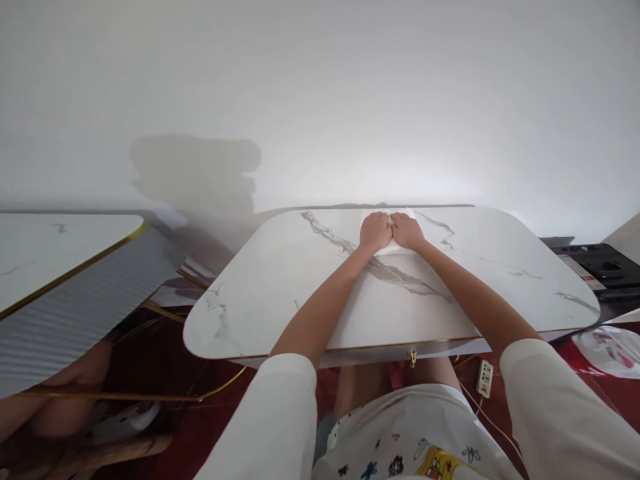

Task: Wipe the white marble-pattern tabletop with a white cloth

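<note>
Both my hands press on a thin white cloth (395,249) near the far edge of a marble-patterned table (280,287); I cannot tell whether it is fabric or paper. My left hand (376,231) and my right hand (407,231) lie side by side, nearly touching at the thumbs. Their fingers are bent down onto the cloth, which shows between and around them. The table has rounded corners, a thin gold rim and a small gold knob (413,359) on its front.
A white wall (320,100) rises behind the table. To the left stands a second marble-topped piece (60,250) with a ribbed side, beside another person's legs (75,387). At right are a black appliance (605,267), a plastic bag (610,350) and a power strip (485,379) on the red floor.
</note>
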`<action>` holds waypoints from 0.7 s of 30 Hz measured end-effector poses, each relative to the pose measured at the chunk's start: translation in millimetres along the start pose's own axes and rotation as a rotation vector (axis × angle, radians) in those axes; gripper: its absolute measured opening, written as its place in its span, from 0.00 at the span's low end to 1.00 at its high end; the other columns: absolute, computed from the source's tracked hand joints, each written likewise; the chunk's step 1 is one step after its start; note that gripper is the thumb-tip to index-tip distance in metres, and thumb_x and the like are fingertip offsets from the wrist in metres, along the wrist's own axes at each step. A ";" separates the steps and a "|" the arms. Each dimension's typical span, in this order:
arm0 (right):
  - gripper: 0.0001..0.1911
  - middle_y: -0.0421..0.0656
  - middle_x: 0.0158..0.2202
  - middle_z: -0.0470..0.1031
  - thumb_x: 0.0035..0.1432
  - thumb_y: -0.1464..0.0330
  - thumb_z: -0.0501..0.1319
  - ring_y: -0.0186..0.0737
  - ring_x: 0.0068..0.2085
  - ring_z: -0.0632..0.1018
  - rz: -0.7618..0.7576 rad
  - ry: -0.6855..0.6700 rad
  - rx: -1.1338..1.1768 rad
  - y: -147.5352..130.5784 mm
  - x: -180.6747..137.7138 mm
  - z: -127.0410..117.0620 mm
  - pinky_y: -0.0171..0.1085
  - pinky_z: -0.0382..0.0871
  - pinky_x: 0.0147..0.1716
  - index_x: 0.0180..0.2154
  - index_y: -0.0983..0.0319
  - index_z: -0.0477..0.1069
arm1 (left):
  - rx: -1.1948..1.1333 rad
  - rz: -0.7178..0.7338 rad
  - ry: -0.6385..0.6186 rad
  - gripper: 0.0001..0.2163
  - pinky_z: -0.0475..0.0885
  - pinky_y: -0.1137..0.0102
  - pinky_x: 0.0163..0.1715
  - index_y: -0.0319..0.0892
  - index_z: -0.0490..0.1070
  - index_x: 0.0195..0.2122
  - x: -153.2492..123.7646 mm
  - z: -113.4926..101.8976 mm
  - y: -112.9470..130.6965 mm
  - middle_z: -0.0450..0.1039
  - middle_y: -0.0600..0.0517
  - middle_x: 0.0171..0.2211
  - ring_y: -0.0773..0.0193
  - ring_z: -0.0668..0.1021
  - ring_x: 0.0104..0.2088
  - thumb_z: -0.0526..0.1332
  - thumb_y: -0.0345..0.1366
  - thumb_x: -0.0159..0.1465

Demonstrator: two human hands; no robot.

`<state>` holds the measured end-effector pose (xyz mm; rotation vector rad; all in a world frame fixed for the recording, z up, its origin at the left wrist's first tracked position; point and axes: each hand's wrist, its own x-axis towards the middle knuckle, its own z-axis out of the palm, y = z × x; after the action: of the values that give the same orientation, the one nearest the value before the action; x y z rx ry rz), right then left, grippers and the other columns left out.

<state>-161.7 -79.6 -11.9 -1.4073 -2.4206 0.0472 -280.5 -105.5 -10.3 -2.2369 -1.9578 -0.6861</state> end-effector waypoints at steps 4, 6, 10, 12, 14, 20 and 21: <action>0.22 0.52 0.61 0.69 0.64 0.72 0.44 0.51 0.61 0.66 0.004 -0.011 0.037 7.7 29.6 7.6 0.49 0.61 0.58 0.56 0.65 0.65 | -0.007 -0.015 -0.003 0.14 0.65 0.61 0.56 0.39 0.71 0.45 23.9 7.3 -13.3 0.75 0.42 0.50 0.52 0.72 0.54 0.48 0.28 0.66; 0.23 0.51 0.61 0.68 0.64 0.72 0.45 0.50 0.62 0.66 0.009 -0.014 0.048 10.6 41.8 10.5 0.49 0.60 0.59 0.57 0.65 0.65 | -0.013 -0.025 -0.002 0.14 0.65 0.61 0.57 0.38 0.71 0.46 34.3 10.3 -18.8 0.74 0.42 0.51 0.53 0.72 0.55 0.48 0.27 0.65; 0.22 0.52 0.62 0.68 0.64 0.72 0.45 0.49 0.62 0.66 0.027 -0.009 0.052 15.2 60.5 15.4 0.48 0.60 0.59 0.57 0.65 0.65 | -0.013 -0.040 0.000 0.15 0.66 0.61 0.57 0.39 0.72 0.46 51.0 14.4 -26.8 0.74 0.43 0.51 0.53 0.73 0.55 0.48 0.27 0.66; 0.22 0.52 0.61 0.69 0.65 0.71 0.45 0.48 0.62 0.67 0.040 -0.012 0.048 16.3 66.9 17.0 0.47 0.60 0.59 0.56 0.64 0.66 | -0.008 -0.040 -0.003 0.15 0.66 0.60 0.56 0.39 0.72 0.46 57.0 15.6 -29.7 0.75 0.42 0.50 0.53 0.73 0.54 0.48 0.27 0.66; 0.21 0.52 0.59 0.71 0.65 0.71 0.45 0.49 0.60 0.69 0.045 -0.013 0.042 16.5 71.3 17.9 0.48 0.61 0.58 0.55 0.64 0.67 | 0.007 -0.038 -0.009 0.15 0.67 0.59 0.55 0.39 0.72 0.45 61.4 16.7 -31.5 0.75 0.42 0.50 0.52 0.73 0.54 0.48 0.27 0.66; 0.20 0.54 0.56 0.74 0.67 0.70 0.44 0.51 0.57 0.72 0.000 -0.018 0.014 29.6 73.6 14.7 0.49 0.65 0.55 0.52 0.64 0.69 | 0.056 -0.073 -0.003 0.14 0.66 0.58 0.55 0.38 0.72 0.45 72.0 25.6 -20.5 0.75 0.41 0.49 0.52 0.73 0.54 0.49 0.29 0.67; 0.20 0.54 0.57 0.73 0.67 0.71 0.44 0.51 0.58 0.72 -0.003 -0.018 0.016 35.9 72.7 13.5 0.49 0.65 0.55 0.53 0.65 0.69 | 0.057 -0.074 -0.002 0.13 0.65 0.58 0.55 0.38 0.72 0.46 74.7 28.4 -15.0 0.75 0.40 0.50 0.52 0.73 0.54 0.49 0.29 0.67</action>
<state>-168.6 2.3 -11.8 -1.4025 -2.4311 0.0784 -281.5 -24.1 -10.1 -2.1428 -2.0435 -0.6274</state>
